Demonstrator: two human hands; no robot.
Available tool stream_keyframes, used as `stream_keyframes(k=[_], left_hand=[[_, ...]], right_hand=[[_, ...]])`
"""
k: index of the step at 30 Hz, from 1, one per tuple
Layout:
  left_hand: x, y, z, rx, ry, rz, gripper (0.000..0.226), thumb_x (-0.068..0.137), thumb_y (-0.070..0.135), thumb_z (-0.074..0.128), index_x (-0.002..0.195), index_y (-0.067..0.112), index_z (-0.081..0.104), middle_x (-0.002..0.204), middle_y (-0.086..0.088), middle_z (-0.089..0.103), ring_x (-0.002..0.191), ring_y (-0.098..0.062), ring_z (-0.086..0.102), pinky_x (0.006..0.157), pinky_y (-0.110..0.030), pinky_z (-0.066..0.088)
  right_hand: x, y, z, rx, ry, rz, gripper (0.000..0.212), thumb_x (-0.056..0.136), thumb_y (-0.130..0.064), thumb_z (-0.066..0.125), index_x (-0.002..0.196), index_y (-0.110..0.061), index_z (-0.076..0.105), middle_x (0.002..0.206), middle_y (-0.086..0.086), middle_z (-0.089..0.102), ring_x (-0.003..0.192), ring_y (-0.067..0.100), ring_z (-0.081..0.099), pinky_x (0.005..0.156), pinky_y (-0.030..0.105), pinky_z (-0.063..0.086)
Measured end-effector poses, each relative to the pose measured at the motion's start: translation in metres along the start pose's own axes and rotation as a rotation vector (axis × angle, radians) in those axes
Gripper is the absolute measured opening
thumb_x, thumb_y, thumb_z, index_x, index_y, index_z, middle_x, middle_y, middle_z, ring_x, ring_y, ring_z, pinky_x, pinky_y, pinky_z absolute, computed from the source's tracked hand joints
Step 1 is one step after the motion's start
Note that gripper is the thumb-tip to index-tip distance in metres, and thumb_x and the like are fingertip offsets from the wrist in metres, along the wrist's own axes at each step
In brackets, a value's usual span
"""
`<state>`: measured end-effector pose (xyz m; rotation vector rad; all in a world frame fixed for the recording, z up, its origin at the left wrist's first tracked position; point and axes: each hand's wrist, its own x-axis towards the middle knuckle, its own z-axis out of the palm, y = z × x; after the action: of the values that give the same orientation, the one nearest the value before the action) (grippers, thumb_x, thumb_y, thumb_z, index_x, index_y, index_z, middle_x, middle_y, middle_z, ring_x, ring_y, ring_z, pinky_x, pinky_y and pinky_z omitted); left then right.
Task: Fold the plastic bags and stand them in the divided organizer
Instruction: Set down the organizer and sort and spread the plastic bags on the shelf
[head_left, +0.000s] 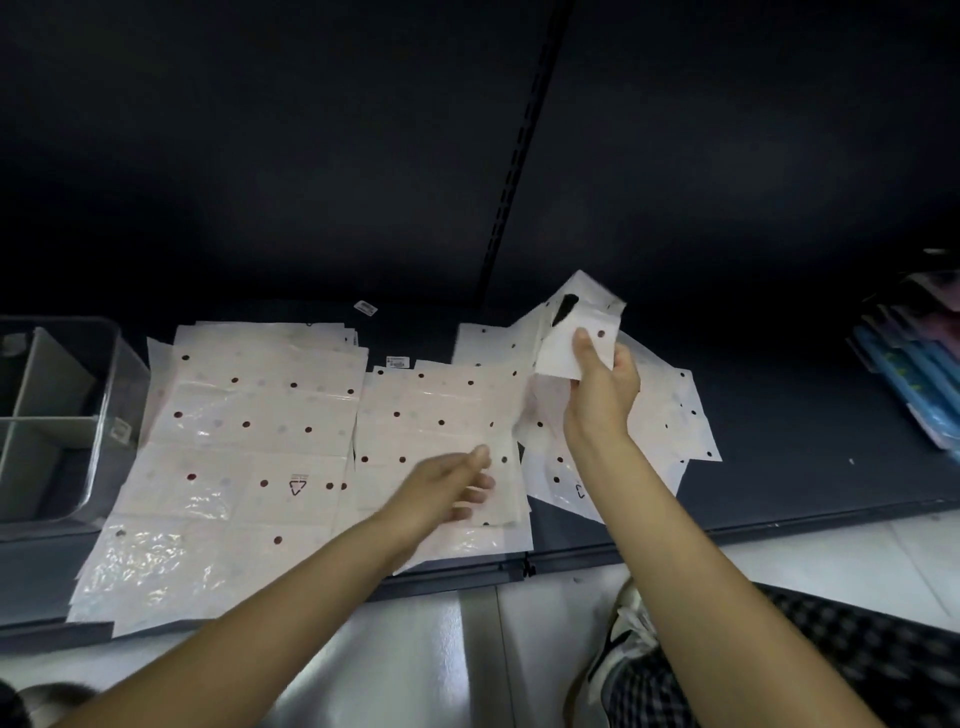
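Right hand: the right hand (602, 387) is raised above the dark shelf (779, 415), thumb and fingers pinched on a folded bag (576, 338), a small dotted white packet that sticks up beyond the fingertips.
Left hand: the left hand (452, 486) reaches out flat, its fingers straight and loosely spread, holding nothing; they lie over the middle stack of bags (441, 410). Whether they press it or only hover is hard to tell.
Unfolded bags: a large stack (249, 415) lies flat well to the left of the left fingers; loose bags (670, 410) are spread under and beyond the right hand.
Organizer: the clear divided organizer (52, 415) stands at the far left edge of the shelf, well apart from both hands; no bag shows in the compartments that can be seen.
Progress: early, by my reading. One bag looks folded and in hand but not yet stood in a compartment; the stacks are left to fold.
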<state>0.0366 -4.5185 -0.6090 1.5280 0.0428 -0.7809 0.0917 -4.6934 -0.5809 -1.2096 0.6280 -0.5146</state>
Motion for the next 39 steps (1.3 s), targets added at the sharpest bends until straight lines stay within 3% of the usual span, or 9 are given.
stream_keyframes(k=[4,10,15,18,23,29,33,35,39], left_hand=[[0.007,0.001,0.02,-0.002,-0.079,-0.018,0.048,0.091,0.058,0.036,0.124,0.027,0.051,0.125,0.012,0.053,0.116,-0.009,0.048,0.101,-0.028,0.036],[0.018,0.02,0.017,-0.638,-0.225,-0.208,0.083,0.077,0.076,0.035,0.123,0.01,0.054,0.118,-0.009,0.067,0.112,-0.022,0.062,0.099,-0.036,0.047],[0.019,0.06,0.044,-0.714,-0.139,-0.019,0.034,0.092,0.03,0.057,0.121,0.011,0.057,0.114,-0.009,0.069,0.106,-0.021,0.065,0.091,-0.034,0.053],[0.015,0.082,0.045,-0.441,0.021,0.228,0.04,0.09,0.003,0.059,0.124,0.02,0.048,0.111,-0.003,0.066,0.102,-0.02,0.065,0.078,-0.028,0.057],[0.004,0.099,-0.027,-0.083,0.011,0.422,0.093,0.085,0.001,0.065,0.141,0.056,0.014,0.155,0.003,0.025,0.136,-0.02,0.037,0.104,-0.044,0.043],[-0.016,0.057,-0.154,0.102,0.105,0.231,0.088,0.086,0.002,0.063,0.137,0.061,0.023,0.15,0.019,0.016,0.103,0.014,0.049,0.077,-0.014,0.046],[-0.036,0.0,-0.208,0.415,0.144,-0.015,0.083,0.086,-0.008,0.058,0.134,0.055,0.033,0.154,0.004,0.023,0.081,-0.004,0.047,0.057,-0.008,0.047],[-0.036,-0.023,-0.218,0.639,0.205,-0.046,0.078,0.085,-0.014,0.053,0.137,0.041,0.037,0.151,-0.001,0.032,0.091,-0.015,0.055,0.065,-0.015,0.049],[-0.035,-0.043,-0.215,0.81,0.587,0.05,0.073,0.086,-0.016,0.043,0.144,0.029,0.036,0.142,-0.012,0.042,0.096,-0.032,0.058,0.066,-0.033,0.046]], right_hand=[[-0.025,-0.005,0.001,0.039,-0.13,0.038,0.005,0.091,-0.015,0.061,0.093,-0.019,0.06,0.094,-0.002,0.069,0.09,0.014,0.065,0.083,0.032,0.053],[-0.055,-0.012,-0.017,0.208,-0.193,0.123,0.018,0.094,-0.016,0.056,0.111,-0.017,0.06,0.105,0.004,0.07,0.1,0.021,0.066,0.085,0.038,0.055],[-0.091,-0.012,-0.032,0.007,-0.131,-0.15,0.015,0.091,-0.018,0.061,0.106,-0.018,0.06,0.108,0.0,0.069,0.104,0.014,0.064,0.088,0.032,0.052],[-0.109,-0.002,-0.042,-0.04,-0.192,-0.235,0.031,0.085,-0.026,0.067,0.115,-0.023,0.06,0.114,-0.004,0.068,0.107,0.008,0.063,0.085,0.02,0.05],[-0.107,0.037,-0.054,-0.583,-0.536,-0.172,0.035,0.079,-0.029,0.074,0.1,-0.053,0.061,0.103,-0.034,0.063,0.103,-0.017,0.053,0.084,-0.001,0.038],[-0.088,0.089,-0.056,-1.17,-0.65,-0.203,0.063,0.094,-0.031,0.054,0.147,-0.016,0.024,0.153,-0.001,0.024,0.142,0.014,0.017,0.115,0.023,0.016],[-0.081,0.101,-0.026,-1.101,-0.644,-0.143,0.058,0.098,-0.03,0.047,0.149,-0.021,0.02,0.154,0.002,0.024,0.14,0.016,0.023,0.112,0.023,0.02],[-0.076,0.103,-0.006,-1.059,-0.625,-0.165,0.056,0.099,-0.03,0.045,0.148,-0.022,0.021,0.151,0.003,0.029,0.137,0.018,0.028,0.107,0.021,0.022],[-0.061,0.105,0.034,-1.032,-0.589,-0.148,0.055,0.098,-0.033,0.045,0.148,-0.024,0.022,0.149,0.008,0.029,0.134,0.023,0.032,0.108,0.029,0.028]])
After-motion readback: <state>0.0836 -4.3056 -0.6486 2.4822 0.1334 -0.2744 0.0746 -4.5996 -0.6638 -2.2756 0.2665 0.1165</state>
